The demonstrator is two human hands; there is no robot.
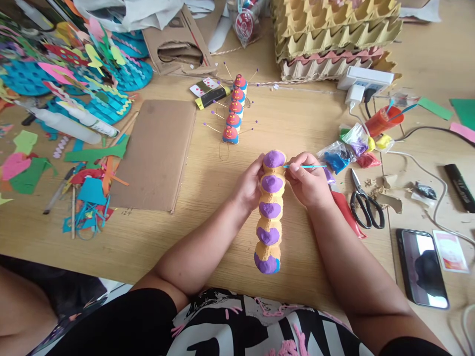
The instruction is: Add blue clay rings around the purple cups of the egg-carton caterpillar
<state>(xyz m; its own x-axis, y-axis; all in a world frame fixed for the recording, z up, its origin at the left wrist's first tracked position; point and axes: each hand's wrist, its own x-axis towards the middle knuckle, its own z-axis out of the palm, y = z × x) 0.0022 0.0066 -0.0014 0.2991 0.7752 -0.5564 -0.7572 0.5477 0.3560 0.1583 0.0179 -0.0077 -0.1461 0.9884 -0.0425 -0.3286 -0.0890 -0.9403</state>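
A strip of egg carton (273,198) with several bumps, tan with purple clay patches on top, is held above the table in front of me. My left hand (249,185) grips its far end from the left side. In my right hand (306,180), pinched between thumb and fingers, is a thin light-blue stick (313,166), its tip touching the strip near the far bump. A little blue shows at the strip's near end. Beyond stands a finished-looking row of red and blue bumps (234,111) with faces and purple-tipped sticks.
Scissors (365,202), bags of coloured clay (352,148), an orange cup (384,121) and a phone (423,267) lie right. A cardboard sheet (156,153) and paper scraps (91,193) lie left. Egg trays (334,34) and a power strip (365,78) stand behind. Another person's leg (22,306) shows lower left.
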